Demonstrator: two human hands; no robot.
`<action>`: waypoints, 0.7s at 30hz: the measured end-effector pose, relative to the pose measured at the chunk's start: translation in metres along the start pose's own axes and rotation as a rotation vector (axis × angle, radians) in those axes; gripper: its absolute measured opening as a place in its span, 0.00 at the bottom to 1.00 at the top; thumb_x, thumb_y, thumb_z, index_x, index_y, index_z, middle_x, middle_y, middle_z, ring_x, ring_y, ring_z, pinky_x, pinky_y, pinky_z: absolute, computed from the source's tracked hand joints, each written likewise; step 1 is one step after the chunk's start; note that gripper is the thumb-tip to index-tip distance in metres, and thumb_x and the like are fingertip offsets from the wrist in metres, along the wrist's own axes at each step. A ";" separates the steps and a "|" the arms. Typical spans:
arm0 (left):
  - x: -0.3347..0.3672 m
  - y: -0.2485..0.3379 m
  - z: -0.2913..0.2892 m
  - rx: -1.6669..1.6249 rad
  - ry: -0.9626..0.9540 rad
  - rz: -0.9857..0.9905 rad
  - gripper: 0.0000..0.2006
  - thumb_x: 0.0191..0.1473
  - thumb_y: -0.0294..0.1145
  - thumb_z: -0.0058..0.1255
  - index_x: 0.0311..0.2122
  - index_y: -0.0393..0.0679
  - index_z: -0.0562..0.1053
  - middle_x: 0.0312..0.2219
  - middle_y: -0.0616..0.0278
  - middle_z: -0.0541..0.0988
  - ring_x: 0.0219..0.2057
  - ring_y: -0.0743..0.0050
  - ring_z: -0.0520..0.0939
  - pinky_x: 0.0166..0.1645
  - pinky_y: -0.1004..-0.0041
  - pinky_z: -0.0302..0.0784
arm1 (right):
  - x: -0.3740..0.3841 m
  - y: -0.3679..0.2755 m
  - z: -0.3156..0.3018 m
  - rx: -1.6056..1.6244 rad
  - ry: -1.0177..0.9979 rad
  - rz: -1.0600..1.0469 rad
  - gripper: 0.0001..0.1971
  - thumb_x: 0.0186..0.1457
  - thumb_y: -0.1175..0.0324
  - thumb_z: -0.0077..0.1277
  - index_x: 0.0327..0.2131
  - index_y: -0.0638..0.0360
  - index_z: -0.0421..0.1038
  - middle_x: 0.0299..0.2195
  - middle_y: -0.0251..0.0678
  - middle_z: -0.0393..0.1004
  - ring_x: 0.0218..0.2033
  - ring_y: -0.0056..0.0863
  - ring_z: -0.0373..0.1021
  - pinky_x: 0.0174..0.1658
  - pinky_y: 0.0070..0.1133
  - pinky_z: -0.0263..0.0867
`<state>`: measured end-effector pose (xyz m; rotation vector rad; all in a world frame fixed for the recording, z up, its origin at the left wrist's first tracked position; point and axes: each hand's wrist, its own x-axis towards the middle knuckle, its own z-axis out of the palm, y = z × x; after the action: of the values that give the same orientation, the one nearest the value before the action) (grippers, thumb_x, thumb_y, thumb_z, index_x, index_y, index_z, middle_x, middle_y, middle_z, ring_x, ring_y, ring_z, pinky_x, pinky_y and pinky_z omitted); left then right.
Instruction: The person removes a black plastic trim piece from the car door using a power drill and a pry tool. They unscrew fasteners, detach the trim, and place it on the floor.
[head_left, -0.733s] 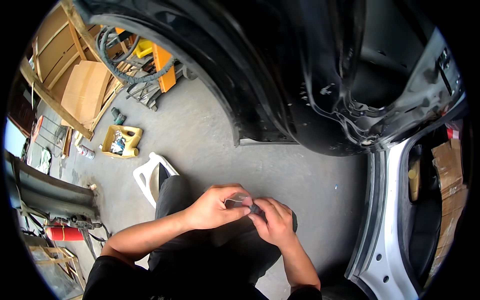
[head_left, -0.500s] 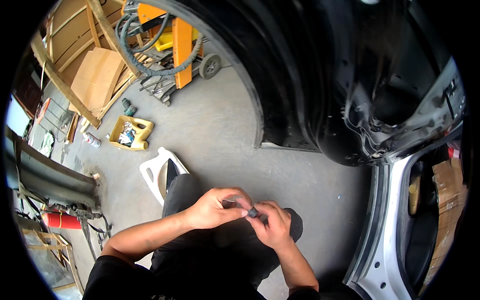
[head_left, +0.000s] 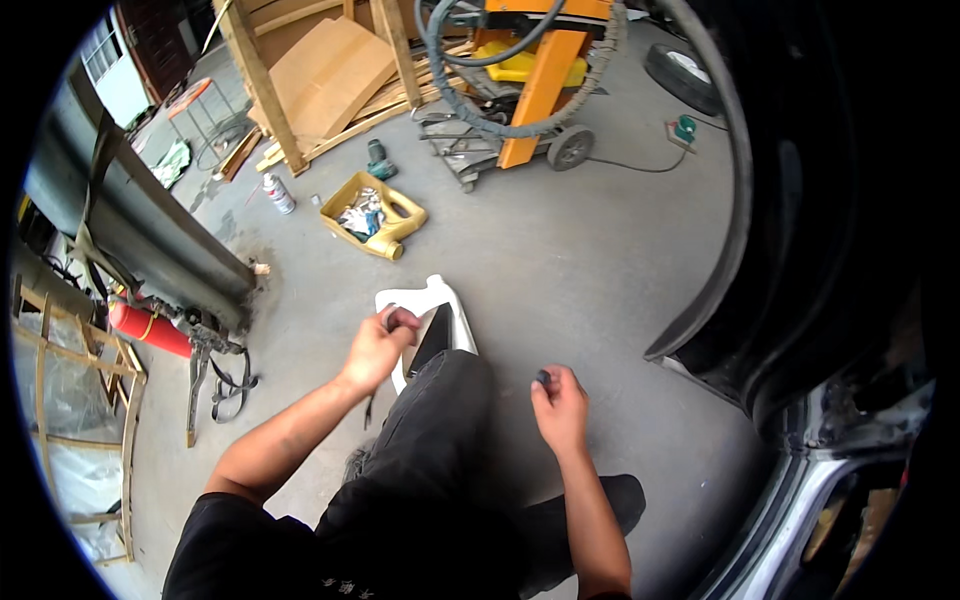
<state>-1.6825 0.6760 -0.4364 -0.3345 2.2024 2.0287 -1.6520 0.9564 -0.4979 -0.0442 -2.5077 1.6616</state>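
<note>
Small dark piece (head_left: 543, 377) was pinched between right fingers (head_left: 564, 380), free of left fingers (head_left: 403, 317), attached to nothing visible; those curled above white container (head_left: 437, 287), grip too blurred to tell.

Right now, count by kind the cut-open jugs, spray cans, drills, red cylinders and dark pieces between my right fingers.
Cut-open jugs, a gold jug and a white jug: 2
Spray can: 1
Drill: 1
Red cylinder: 1
Small dark piece between right fingers: 1
Total: 6
</note>
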 end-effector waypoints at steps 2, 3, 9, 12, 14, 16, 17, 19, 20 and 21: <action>0.001 -0.012 -0.029 0.042 0.139 -0.016 0.06 0.48 0.21 0.43 0.33 0.35 0.70 0.25 0.65 0.73 0.28 0.80 0.73 0.36 0.78 0.69 | 0.024 0.032 0.037 -0.076 -0.044 -0.029 0.11 0.45 0.74 0.55 0.35 0.63 0.69 0.28 0.41 0.74 0.26 0.34 0.73 0.31 0.26 0.69; 0.000 -0.019 -0.039 0.076 0.186 0.050 0.07 0.51 0.25 0.41 0.34 0.41 0.71 0.20 0.69 0.71 0.14 0.88 0.62 0.17 0.82 0.54 | 0.032 0.045 0.057 -0.116 -0.067 -0.079 0.12 0.45 0.72 0.56 0.34 0.63 0.69 0.29 0.43 0.75 0.27 0.37 0.73 0.32 0.28 0.69; -0.013 0.001 -0.062 0.097 0.237 0.135 0.05 0.53 0.25 0.40 0.34 0.39 0.69 0.19 0.70 0.68 0.19 0.86 0.64 0.22 0.81 0.58 | 0.044 0.088 0.156 -0.186 -0.354 0.007 0.12 0.45 0.71 0.55 0.36 0.63 0.69 0.26 0.41 0.75 0.29 0.33 0.74 0.34 0.26 0.68; -0.023 0.024 -0.064 0.138 0.223 0.189 0.06 0.52 0.22 0.39 0.34 0.36 0.69 0.21 0.69 0.70 0.22 0.85 0.68 0.27 0.80 0.65 | 0.038 0.092 0.177 -0.419 -0.224 -0.035 0.12 0.46 0.69 0.54 0.34 0.64 0.68 0.30 0.45 0.74 0.33 0.43 0.72 0.38 0.34 0.68; -0.028 0.033 -0.062 0.183 0.173 0.205 0.06 0.53 0.23 0.41 0.35 0.37 0.69 0.21 0.70 0.70 0.21 0.86 0.68 0.26 0.80 0.64 | 0.036 0.090 0.175 -0.545 -0.217 -0.012 0.12 0.48 0.66 0.53 0.33 0.64 0.69 0.34 0.48 0.72 0.36 0.47 0.71 0.40 0.37 0.68; -0.028 0.046 -0.050 0.130 0.131 0.238 0.05 0.54 0.23 0.41 0.35 0.37 0.69 0.21 0.70 0.70 0.21 0.86 0.68 0.26 0.80 0.64 | 0.033 0.095 0.161 -0.512 -0.283 0.019 0.12 0.49 0.66 0.52 0.34 0.64 0.69 0.30 0.48 0.74 0.34 0.48 0.72 0.39 0.38 0.67; -0.029 0.053 -0.039 0.102 0.094 0.257 0.05 0.54 0.23 0.42 0.35 0.37 0.70 0.20 0.70 0.69 0.21 0.86 0.68 0.26 0.80 0.64 | 0.034 0.098 0.154 -0.498 -0.302 0.043 0.11 0.50 0.66 0.51 0.34 0.64 0.69 0.28 0.48 0.75 0.34 0.48 0.72 0.38 0.39 0.67; -0.033 0.061 -0.031 0.093 0.090 0.239 0.06 0.57 0.27 0.40 0.35 0.38 0.70 0.18 0.70 0.69 0.20 0.87 0.67 0.25 0.81 0.62 | 0.021 0.050 0.139 -0.194 -0.284 0.004 0.12 0.53 0.63 0.50 0.36 0.63 0.70 0.28 0.46 0.75 0.31 0.43 0.73 0.35 0.31 0.68; -0.036 0.068 -0.024 0.031 0.040 0.268 0.08 0.58 0.30 0.38 0.34 0.38 0.69 0.17 0.70 0.68 0.18 0.87 0.65 0.22 0.82 0.58 | 0.013 0.031 0.133 -0.038 -0.298 -0.018 0.15 0.55 0.60 0.50 0.40 0.62 0.70 0.29 0.42 0.76 0.32 0.35 0.74 0.37 0.27 0.68; -0.037 0.077 -0.013 0.006 0.014 0.301 0.11 0.60 0.35 0.37 0.32 0.39 0.69 0.14 0.70 0.65 0.15 0.87 0.62 0.20 0.81 0.55 | 0.003 0.012 0.125 0.234 -0.385 0.046 0.18 0.58 0.57 0.48 0.44 0.62 0.69 0.33 0.40 0.76 0.35 0.28 0.73 0.40 0.24 0.68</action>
<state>-1.6653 0.6712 -0.3523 -0.0142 2.3893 2.1668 -1.6714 0.8469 -0.5570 0.2690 -2.5576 2.1490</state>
